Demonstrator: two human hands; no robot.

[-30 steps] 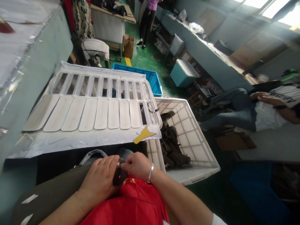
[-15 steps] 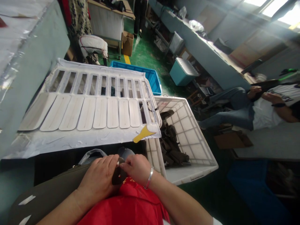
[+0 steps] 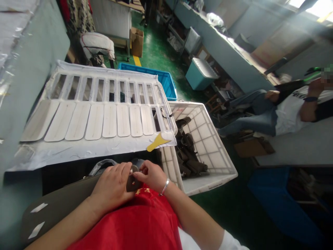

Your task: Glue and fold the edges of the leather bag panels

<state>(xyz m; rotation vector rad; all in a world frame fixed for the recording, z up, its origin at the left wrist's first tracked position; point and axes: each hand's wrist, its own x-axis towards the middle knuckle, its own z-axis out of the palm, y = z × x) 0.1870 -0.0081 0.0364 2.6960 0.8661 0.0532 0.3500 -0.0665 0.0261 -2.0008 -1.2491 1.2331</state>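
Note:
A large dark olive panel [image 3: 65, 198], apparently part of a bag, lies across my lap on the left, with white tape strips near its end. My left hand [image 3: 113, 182] is wrapped over its right end, where a rounded dark tab [image 3: 132, 184] with a small shiny rivet shows. From the other side my right hand [image 3: 152, 175] is closed at the tab's upper edge, thumb and fingers pinched there. A small whitish bit shows between the hands; its kind is unclear. Behind my left hand a plastic-wrapped handle [image 3: 101, 166] arches up.
Just ahead stands a white slatted rack [image 3: 91, 147] carrying a row of pale rounded pieces [image 3: 109, 121] and a yellow scraper-shaped tool [image 3: 157, 141]. A white crate [image 3: 208, 139] with dark items is to its right. A blue bin [image 3: 166, 83] sits behind. A co-worker [image 3: 288, 111] sits at right.
My view has shifted slightly. Both hands stay at the tab, and my right fingers have moved a little along its upper edge. The co-worker has raised one hand.

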